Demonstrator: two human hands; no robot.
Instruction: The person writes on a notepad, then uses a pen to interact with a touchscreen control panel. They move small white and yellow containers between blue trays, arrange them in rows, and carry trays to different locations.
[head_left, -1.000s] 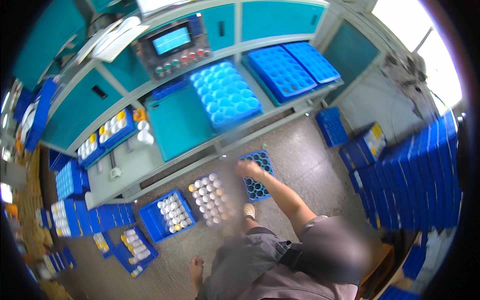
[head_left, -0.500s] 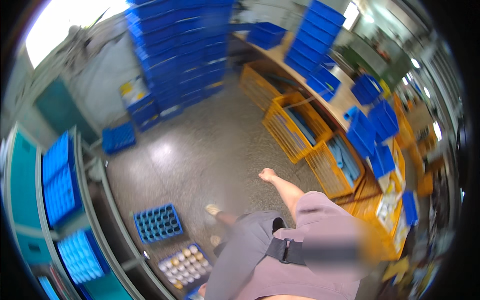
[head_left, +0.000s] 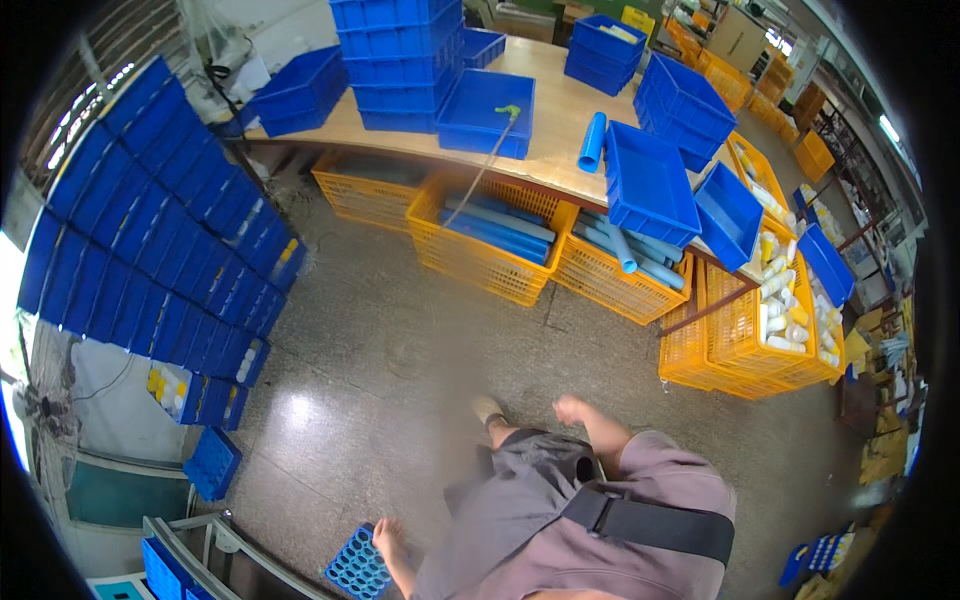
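Note:
My right hand (head_left: 570,408) hangs in front of my body above the floor, its fingers curled in, with nothing to be seen in it. Lower down, my left hand (head_left: 386,535) is at my left side with loosely curled fingers and no object showing in it. Behind that hand in the picture lies a blue tray with round holes (head_left: 352,566) on the floor; the hand overlaps its edge, but I cannot tell any contact. One foot (head_left: 487,408) is stepping forward on the speckled floor.
A long wooden table (head_left: 545,85) carries blue bins (head_left: 650,185). Beneath it stand yellow crates (head_left: 480,262) of blue pipes (head_left: 500,228). Crates of white and yellow bottles (head_left: 785,290) are at the right. Stacked blue crates (head_left: 150,230) rise at the left, near a metal rack (head_left: 215,535).
The view has swung to the right, toward the table and yellow crates. My left hand has come into fuller view. The tray of white and yellow round pieces has left the picture.

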